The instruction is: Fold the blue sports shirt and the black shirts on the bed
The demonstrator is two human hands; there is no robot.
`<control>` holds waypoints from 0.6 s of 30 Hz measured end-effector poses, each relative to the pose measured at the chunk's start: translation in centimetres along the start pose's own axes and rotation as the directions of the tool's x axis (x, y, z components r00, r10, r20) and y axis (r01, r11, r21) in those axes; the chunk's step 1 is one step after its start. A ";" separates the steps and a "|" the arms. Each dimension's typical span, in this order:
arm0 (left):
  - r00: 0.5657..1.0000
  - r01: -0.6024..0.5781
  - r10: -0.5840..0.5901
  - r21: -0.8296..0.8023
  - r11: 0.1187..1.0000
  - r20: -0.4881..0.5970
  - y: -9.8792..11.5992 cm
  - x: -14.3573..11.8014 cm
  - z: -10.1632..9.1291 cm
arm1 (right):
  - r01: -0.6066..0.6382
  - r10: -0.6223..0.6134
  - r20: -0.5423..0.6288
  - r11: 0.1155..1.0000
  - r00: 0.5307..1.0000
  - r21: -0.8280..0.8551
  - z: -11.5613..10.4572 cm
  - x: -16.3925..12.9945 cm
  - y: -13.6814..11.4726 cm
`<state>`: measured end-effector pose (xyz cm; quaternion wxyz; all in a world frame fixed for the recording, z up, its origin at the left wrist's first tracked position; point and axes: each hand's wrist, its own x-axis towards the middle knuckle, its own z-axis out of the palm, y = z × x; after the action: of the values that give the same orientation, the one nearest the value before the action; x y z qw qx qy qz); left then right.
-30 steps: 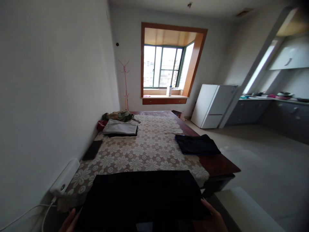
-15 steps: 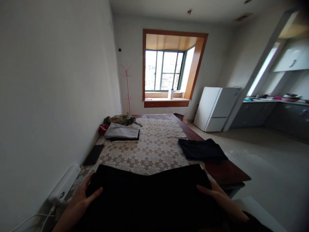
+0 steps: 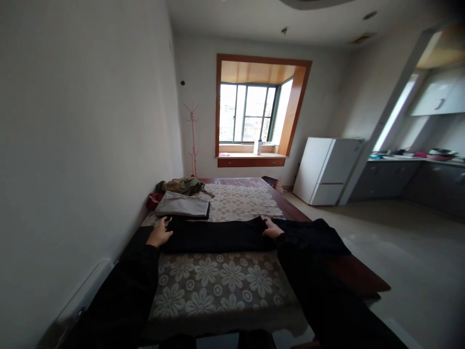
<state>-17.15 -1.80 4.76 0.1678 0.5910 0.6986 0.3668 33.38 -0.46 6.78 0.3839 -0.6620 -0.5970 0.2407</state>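
A black folded garment [image 3: 218,236] stretches across the middle of the table, lying on or just over the lace tablecloth [image 3: 218,281]. My left hand [image 3: 159,234] grips its left end, the thumb at the upper corner. At the opposite end my right hand [image 3: 271,229] pinches the upper right corner. The garment's exact kind cannot be made out. Just behind it lies a grey folded cloth [image 3: 183,204] with a dark layer beneath. Another dark folded garment [image 3: 316,235] rests to the right, partly behind my right sleeve.
An olive bundle [image 3: 183,185] and a dark red item [image 3: 154,200] sit at the table's left edge by the wall. A white power strip [image 3: 85,291] is at the lower left. The wooden table edge [image 3: 358,276] shows at right, with a white fridge [image 3: 327,169] beyond.
Both hands have moved forward and away from me with the black garment, from close to my body to the middle of the table. It now appears as a narrow flat strip.
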 end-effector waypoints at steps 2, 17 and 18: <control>0.999 -0.037 0.036 0.054 0.998 0.029 -0.9 0.8 0.8 | -0.018 0.017 -0.009 0.999 1.000 -0.047 1.7 0.8 1.1; 0.982 -0.179 0.186 0.414 0.893 0.024 -2.5 2.7 4.5 | 0.242 -0.277 0.030 0.773 0.960 -0.587 6.7 4.1 6.2; 0.983 -0.174 0.179 0.434 0.884 0.028 -2.7 2.7 4.6 | 0.251 -0.302 0.014 0.767 0.953 -0.591 6.8 4.1 6.6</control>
<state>-16.64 2.10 0.31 -0.0065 0.6723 0.7070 0.2193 32.81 5.11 -1.84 0.2163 -0.6619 -0.7165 -0.0415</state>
